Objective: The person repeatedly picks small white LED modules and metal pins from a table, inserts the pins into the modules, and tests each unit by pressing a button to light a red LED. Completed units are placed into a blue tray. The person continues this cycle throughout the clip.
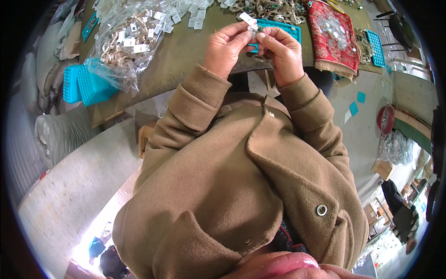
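Both my hands meet over the near edge of the table. Between the thumb and fingertips of my left hand (225, 49) is a small white plastic tag (248, 18), its top part sticking up past the fingers. My right hand (283, 53) is closed in a pinch right beside it, on a small thin piece that looks like a cord or chain; the fingers hide most of it. Just behind the hands lies a teal plastic grid tray (290, 29). Several loose white tags (199, 14) are spread farther back on the left.
At left, a clear plastic bag (127, 76) holds tagged beige strands, with teal trays (95, 86) stacked beside it. A heap of strands (278, 11) lies at the back. On the right, a red patterned cloth (327, 53) carries small clear pieces, near another teal tray (375, 49).
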A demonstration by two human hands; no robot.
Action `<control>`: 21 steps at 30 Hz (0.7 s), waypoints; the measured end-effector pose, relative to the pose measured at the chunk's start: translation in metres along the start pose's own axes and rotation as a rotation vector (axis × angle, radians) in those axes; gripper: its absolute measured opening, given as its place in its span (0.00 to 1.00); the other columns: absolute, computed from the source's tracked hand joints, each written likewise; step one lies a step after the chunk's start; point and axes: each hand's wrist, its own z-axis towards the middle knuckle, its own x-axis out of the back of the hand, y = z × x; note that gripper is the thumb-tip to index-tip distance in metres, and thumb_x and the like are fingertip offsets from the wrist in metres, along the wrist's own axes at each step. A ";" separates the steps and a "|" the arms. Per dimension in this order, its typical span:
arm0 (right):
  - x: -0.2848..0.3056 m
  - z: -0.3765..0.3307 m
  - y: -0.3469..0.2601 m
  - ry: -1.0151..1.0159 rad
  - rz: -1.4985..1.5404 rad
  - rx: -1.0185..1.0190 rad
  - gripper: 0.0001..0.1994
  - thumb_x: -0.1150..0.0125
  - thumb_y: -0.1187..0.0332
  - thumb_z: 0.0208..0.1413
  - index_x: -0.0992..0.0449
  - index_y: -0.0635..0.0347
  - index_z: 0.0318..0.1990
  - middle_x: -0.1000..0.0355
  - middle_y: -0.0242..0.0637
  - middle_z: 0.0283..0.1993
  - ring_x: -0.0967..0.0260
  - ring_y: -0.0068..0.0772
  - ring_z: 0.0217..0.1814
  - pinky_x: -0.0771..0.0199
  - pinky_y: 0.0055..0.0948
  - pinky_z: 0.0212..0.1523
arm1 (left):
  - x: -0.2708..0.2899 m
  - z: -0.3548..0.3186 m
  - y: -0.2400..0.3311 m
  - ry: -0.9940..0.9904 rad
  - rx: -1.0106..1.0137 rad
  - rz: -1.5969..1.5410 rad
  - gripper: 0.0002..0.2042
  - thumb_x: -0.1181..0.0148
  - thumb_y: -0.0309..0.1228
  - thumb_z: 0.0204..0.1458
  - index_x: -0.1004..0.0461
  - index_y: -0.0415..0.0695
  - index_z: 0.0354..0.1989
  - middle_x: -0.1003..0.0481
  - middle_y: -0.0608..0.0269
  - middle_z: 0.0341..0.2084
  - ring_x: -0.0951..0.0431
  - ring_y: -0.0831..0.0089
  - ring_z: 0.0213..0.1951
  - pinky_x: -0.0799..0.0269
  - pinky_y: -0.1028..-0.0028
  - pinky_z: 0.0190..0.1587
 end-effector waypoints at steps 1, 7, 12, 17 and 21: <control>-0.001 0.000 0.001 -0.007 0.016 0.005 0.04 0.39 0.73 0.56 0.24 0.63 0.37 0.27 0.30 0.30 0.33 0.17 0.27 0.33 0.17 0.31 | 0.001 0.000 0.000 0.006 -0.032 0.034 0.13 0.41 0.26 0.57 0.26 0.36 0.50 0.22 0.59 0.40 0.22 0.77 0.38 0.23 0.77 0.42; -0.007 -0.003 0.002 -0.019 -0.031 0.044 0.04 0.40 0.73 0.57 0.24 0.63 0.38 0.27 0.29 0.30 0.33 0.17 0.29 0.32 0.17 0.33 | 0.003 0.006 -0.002 0.003 -0.095 -0.068 0.12 0.40 0.23 0.56 0.25 0.35 0.48 0.22 0.60 0.40 0.23 0.77 0.39 0.23 0.78 0.42; -0.009 -0.003 -0.001 -0.030 -0.099 0.067 0.03 0.41 0.73 0.57 0.25 0.62 0.36 0.28 0.29 0.30 0.33 0.17 0.30 0.33 0.18 0.33 | 0.000 0.002 -0.006 0.018 -0.199 0.030 0.12 0.41 0.23 0.56 0.24 0.35 0.48 0.21 0.60 0.38 0.23 0.79 0.37 0.24 0.79 0.40; -0.004 0.003 -0.007 -0.094 -0.123 0.065 0.02 0.40 0.74 0.55 0.25 0.62 0.35 0.28 0.28 0.29 0.34 0.16 0.30 0.35 0.18 0.32 | -0.006 0.001 -0.008 0.045 -0.294 0.230 0.12 0.42 0.23 0.57 0.24 0.35 0.49 0.21 0.61 0.36 0.24 0.82 0.35 0.25 0.81 0.38; -0.004 0.003 -0.005 -0.029 -0.195 0.053 0.03 0.41 0.74 0.55 0.25 0.61 0.37 0.29 0.27 0.28 0.34 0.16 0.30 0.35 0.18 0.31 | -0.007 0.001 -0.004 0.023 -0.188 0.141 0.12 0.41 0.25 0.56 0.24 0.35 0.48 0.21 0.63 0.34 0.24 0.83 0.33 0.26 0.81 0.36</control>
